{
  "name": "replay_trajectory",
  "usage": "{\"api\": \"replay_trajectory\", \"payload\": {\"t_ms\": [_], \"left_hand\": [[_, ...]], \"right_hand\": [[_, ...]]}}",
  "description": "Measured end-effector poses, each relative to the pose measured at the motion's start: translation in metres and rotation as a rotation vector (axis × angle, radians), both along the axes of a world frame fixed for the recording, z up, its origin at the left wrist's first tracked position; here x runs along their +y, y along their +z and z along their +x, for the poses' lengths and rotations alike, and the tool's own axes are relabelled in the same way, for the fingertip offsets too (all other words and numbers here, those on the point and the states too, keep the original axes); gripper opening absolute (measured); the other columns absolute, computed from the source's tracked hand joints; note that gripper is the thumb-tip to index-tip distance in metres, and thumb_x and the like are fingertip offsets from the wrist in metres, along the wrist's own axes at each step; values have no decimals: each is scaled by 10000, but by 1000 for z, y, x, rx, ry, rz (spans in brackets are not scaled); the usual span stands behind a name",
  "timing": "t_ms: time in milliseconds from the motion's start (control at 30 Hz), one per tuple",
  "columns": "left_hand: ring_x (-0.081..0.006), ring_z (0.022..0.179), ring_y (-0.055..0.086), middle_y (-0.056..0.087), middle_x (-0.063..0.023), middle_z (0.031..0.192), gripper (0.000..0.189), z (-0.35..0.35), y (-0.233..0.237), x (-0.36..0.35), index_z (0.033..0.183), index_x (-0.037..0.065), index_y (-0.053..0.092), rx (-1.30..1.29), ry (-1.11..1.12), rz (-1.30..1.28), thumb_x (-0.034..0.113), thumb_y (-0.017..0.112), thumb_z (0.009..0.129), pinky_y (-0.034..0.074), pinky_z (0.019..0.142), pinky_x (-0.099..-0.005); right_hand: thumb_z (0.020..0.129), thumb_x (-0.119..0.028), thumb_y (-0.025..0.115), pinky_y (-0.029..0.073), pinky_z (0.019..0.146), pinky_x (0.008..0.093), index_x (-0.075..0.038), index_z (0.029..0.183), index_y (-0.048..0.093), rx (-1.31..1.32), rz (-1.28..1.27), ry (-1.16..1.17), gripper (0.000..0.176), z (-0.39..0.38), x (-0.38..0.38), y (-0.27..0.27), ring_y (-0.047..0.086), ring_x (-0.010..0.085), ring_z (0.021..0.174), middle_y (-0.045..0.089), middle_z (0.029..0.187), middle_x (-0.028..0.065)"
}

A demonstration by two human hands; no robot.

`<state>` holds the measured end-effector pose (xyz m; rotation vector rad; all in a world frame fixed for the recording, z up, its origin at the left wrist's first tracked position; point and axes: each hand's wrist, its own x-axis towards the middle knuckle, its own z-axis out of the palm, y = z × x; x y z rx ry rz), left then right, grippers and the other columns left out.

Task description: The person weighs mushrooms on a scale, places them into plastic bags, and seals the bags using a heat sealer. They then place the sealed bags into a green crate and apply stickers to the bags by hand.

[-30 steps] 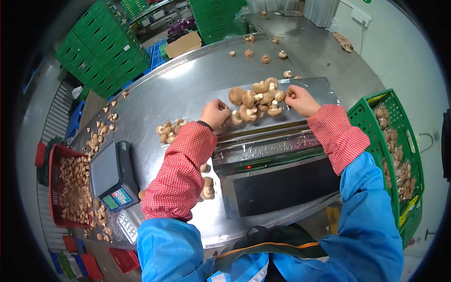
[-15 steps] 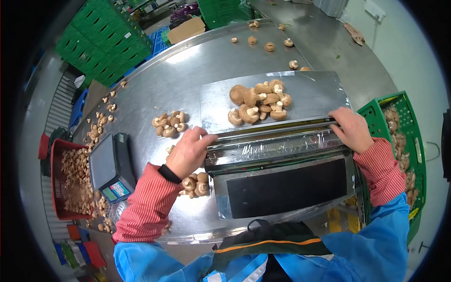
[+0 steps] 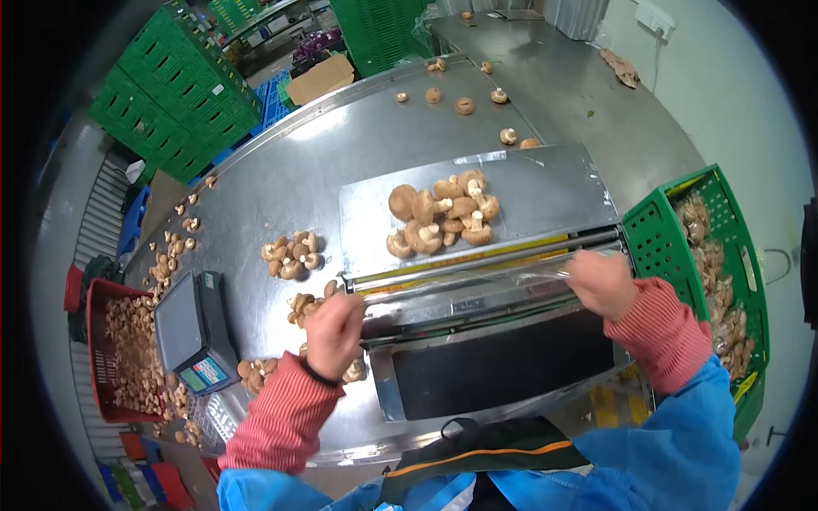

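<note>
A clear plastic film stretches between my two hands over the rollers of a wrapping machine. My left hand is closed on the film's left end, and my right hand grips the right end. Beyond the rollers, a heap of brown mushrooms lies on a flat metal plate. The machine's black pad lies on the side towards my body. Small mushroom piles sit left of the machine, partly hidden by my left hand.
A grey scale stands at left beside a red basket full of mushrooms. At right, a green crate holds bagged mushrooms. Loose mushrooms dot the far metal table. Stacked green crates rise at the back left.
Both hands have closed on the film and drawn it towards my body, off the rollers. The view has shifted slightly; the mushroom heap keeps its place on the plate.
</note>
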<state>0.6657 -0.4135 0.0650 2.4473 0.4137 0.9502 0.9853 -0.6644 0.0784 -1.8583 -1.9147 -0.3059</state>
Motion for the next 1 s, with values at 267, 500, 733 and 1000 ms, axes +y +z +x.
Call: {"api": "replay_trajectory", "payload": {"t_ms": [267,500,733,1000], "left_hand": [[-123,639,581,615,-71,780,177,91,112,46,1067,11,558,-675,219,-788,166,536,985,490,599,-246],[-270,796,670,670,-151,924,142,145,-24,123,956,12,671,193,202,-119,84,562,899,525,723,-354],[-362,856,602,619,-222,899,271,120,-27,113,881,-30,679,481,91,-265,191,523,883,485,764,-411],[-390,777,591,597,-222,802,256,78,-26,43,985,5,543,131,206,-515,244,451,987,465,702,-432]], "right_hand": [[991,-102,472,473,505,254,-33,989,473,1215,427,-50,70,20,110,93,594,142,574,585,684,60],[911,-225,520,497,649,466,-32,965,567,507,-30,-482,207,66,201,-37,652,372,752,646,772,206],[897,-245,537,462,666,401,7,915,635,916,-533,-98,270,75,186,-35,585,310,688,625,746,172],[960,-192,438,443,756,338,10,1015,561,1200,-361,-35,243,35,163,-46,535,194,839,575,876,111]]}}
